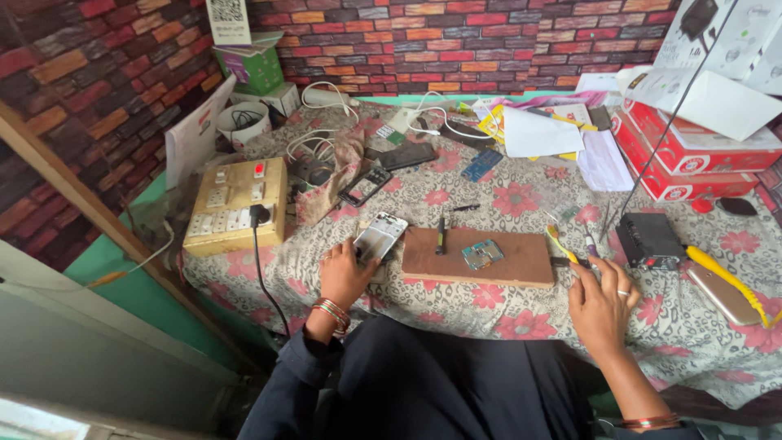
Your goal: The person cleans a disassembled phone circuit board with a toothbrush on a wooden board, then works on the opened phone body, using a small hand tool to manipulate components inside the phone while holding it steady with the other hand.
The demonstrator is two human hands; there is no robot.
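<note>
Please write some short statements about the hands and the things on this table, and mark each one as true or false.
1. The left hand touches an opened phone. True.
2. The wooden board carries a small circuit part. True.
3. The right hand holds the opened phone. False: it rests at the right end of the board, near a small screwdriver; whether it grips anything cannot be told.
4. The switch board stands right of the wooden board. False: it stands on the left.
5. Red boxes are stacked at the far right of the table. True.
</note>
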